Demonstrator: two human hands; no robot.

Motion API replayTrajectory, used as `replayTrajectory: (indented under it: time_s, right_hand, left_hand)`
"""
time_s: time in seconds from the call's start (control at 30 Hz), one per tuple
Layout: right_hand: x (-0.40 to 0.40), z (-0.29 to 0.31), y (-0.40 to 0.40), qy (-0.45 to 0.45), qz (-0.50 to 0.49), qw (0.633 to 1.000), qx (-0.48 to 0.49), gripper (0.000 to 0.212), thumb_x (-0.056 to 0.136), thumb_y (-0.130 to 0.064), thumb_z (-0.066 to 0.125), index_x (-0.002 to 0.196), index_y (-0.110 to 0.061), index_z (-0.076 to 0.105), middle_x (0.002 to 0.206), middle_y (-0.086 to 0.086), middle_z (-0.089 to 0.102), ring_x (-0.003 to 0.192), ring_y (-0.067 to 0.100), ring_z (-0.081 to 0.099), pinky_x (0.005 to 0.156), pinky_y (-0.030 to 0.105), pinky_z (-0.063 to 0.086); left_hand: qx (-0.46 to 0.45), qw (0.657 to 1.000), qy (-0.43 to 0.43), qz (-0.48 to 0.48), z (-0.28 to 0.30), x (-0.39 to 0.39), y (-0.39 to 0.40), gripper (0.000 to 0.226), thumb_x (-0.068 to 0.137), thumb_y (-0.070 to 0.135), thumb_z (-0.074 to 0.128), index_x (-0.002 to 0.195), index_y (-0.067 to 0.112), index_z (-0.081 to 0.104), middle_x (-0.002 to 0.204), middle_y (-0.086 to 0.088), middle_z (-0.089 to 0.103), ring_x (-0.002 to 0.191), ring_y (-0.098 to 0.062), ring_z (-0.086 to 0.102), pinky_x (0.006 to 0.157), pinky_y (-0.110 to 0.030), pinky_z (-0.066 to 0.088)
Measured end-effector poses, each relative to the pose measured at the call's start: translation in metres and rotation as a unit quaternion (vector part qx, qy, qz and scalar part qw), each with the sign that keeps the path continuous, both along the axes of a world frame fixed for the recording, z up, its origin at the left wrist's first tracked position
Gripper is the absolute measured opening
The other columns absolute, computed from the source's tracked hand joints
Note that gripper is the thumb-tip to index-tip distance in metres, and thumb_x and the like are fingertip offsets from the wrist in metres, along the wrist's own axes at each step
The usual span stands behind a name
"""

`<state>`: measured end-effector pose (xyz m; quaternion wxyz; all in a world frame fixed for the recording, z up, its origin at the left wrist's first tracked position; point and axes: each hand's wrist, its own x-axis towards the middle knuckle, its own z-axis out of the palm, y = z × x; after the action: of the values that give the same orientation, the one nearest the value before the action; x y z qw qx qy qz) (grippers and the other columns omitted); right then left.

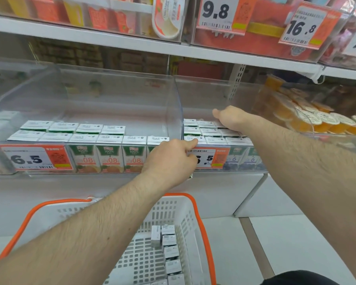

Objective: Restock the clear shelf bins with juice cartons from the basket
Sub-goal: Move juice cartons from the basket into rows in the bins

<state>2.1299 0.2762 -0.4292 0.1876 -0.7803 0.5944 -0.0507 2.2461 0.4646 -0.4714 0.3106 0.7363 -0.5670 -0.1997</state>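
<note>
Right now both arms are stretched out to the middle shelf. The left hand (170, 159) is at the front lip of the right-hand clear bin (275, 93), fingers curled over the edge, with the thumb (190, 143) pointing along the top of a front-row carton; it covers the left part of an orange price tag (212, 158), where I can read "6.5", the 6 half hidden. The right hand (229, 118) is deeper in that bin, palm down on the back rows of the blue-fronted cartons (240, 159); its fingers are underneath, out of sight, so whether it is gripping one I cannot tell.

Next door, the left-hand clear bin (90, 95) carries green-fronted juice cartons (109, 159) printed "100%" and "08", lined up two deep with white tops up. Its own tag (34, 159) reads "6.5" in bold black, barcode below.

Down below, a white basket (169, 214) with an orange rim sits between the arms, with a column of grey-white cartons (170, 245) along its right side.

Up top, tags read "9.8" (216, 12) and "16.8" (303, 27). Off to the right, orange jelly cups (308, 118) with white lids are piled in another bin.
</note>
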Motion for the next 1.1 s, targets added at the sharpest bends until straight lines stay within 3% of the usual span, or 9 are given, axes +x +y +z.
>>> replayTrajectory:
  time_s: [0.23,0.4,0.6,0.67,0.77,0.87,0.93,1.0,1.1]
  right_hand:
    - [0.004,0.009,0.004,-0.026,-0.017,0.998,0.048,0.074,0.101,-0.061,0.008,0.156,-0.012,0.02,0.164,0.006,0.018,0.15,0.026,0.019,0.12,0.043,0.013]
    - [0.017,0.014,-0.002,-0.014,-0.022,0.995,0.093,0.078,0.097,-0.067,0.003,0.158,-0.019,0.012,0.165,0.004,0.012,0.151,0.027,0.014,0.119,0.048,0.011]
    - [0.019,0.015,-0.004,-0.013,-0.032,0.995,0.096,0.079,0.096,-0.069,0.003,0.157,-0.021,0.014,0.164,0.005,0.016,0.149,0.027,0.017,0.118,0.049,0.015]
    - [0.017,0.016,0.002,-0.032,-0.028,0.994,0.1,0.08,0.095,-0.07,0.003,0.157,-0.021,0.015,0.164,0.005,0.016,0.15,0.027,0.016,0.119,0.049,0.011]
    - [0.013,0.013,0.014,-0.018,-0.029,0.997,0.066,0.084,0.095,-0.07,0.0,0.155,-0.017,0.025,0.162,0.007,0.023,0.149,0.028,0.019,0.12,0.05,0.006]
    - [0.012,0.006,0.027,0.036,-0.032,0.997,-0.056,0.085,0.094,-0.068,-0.003,0.139,-0.021,0.051,0.139,0.01,0.055,0.137,0.032,0.039,0.119,0.056,0.002]
    - [0.014,0.004,0.045,0.006,-0.007,0.989,-0.145,0.074,0.098,-0.062,0.002,0.097,-0.02,0.063,0.099,0.005,0.066,0.113,0.031,0.055,0.115,0.055,0.012]
    - [0.016,0.004,0.071,-0.067,0.028,0.971,-0.228,0.063,0.102,-0.053,0.013,0.065,-0.018,0.049,0.069,0.0,0.056,0.085,0.026,0.056,0.105,0.05,0.025]
    - [0.024,0.0,0.126,-0.231,0.074,0.927,-0.285,0.054,0.098,-0.043,0.038,0.054,-0.013,0.037,0.053,0.002,0.04,0.057,0.019,0.04,0.068,0.039,0.036]
  left_hand:
    - [0.008,1.0,0.007,0.0,0.002,-0.001,0.002,0.049,0.092,0.022,0.047,0.138,0.04,0.052,0.111,0.006,0.072,0.095,-0.027,0.065,0.083,-0.037,0.055]
    - [0.004,1.0,0.012,0.002,0.001,-0.001,0.0,0.05,0.091,0.022,0.046,0.137,0.041,0.051,0.111,0.005,0.071,0.095,-0.024,0.064,0.085,-0.035,0.055]
    - [-0.006,0.999,0.047,0.007,-0.006,0.002,-0.004,0.047,0.094,0.025,0.047,0.137,0.042,0.051,0.113,0.01,0.07,0.089,-0.022,0.065,0.075,-0.03,0.053]
    - [-0.029,0.997,0.065,-0.002,-0.011,0.004,-0.002,0.046,0.097,0.031,0.046,0.141,0.043,0.045,0.1,0.008,0.071,0.071,-0.015,0.059,0.067,-0.027,0.049]
    - [-0.09,0.988,0.122,-0.019,-0.017,0.007,0.009,0.047,0.101,0.037,0.043,0.147,0.042,0.036,0.087,0.001,0.067,0.072,-0.009,0.059,0.072,-0.03,0.05]
    - [-0.135,0.966,0.221,0.007,-0.015,0.014,0.025,0.039,0.102,0.033,0.044,0.14,0.036,0.046,0.077,0.01,0.061,0.062,-0.001,0.053,0.068,-0.024,0.042]
    - [-0.128,0.948,0.29,0.036,-0.01,0.02,0.036,0.033,0.102,0.035,0.041,0.133,0.032,0.052,0.082,0.009,0.062,0.066,-0.002,0.055,0.069,-0.025,0.041]
    - [-0.094,0.923,0.365,0.071,-0.003,0.026,0.045,0.029,0.103,0.039,0.038,0.123,0.029,0.056,0.084,0.003,0.064,0.063,-0.008,0.057,0.061,-0.025,0.042]
    - [-0.056,0.878,0.461,0.114,0.005,0.036,0.062,0.032,0.103,0.046,0.033,0.112,0.028,0.058,0.088,-0.001,0.068,0.062,-0.015,0.06,0.057,-0.025,0.046]
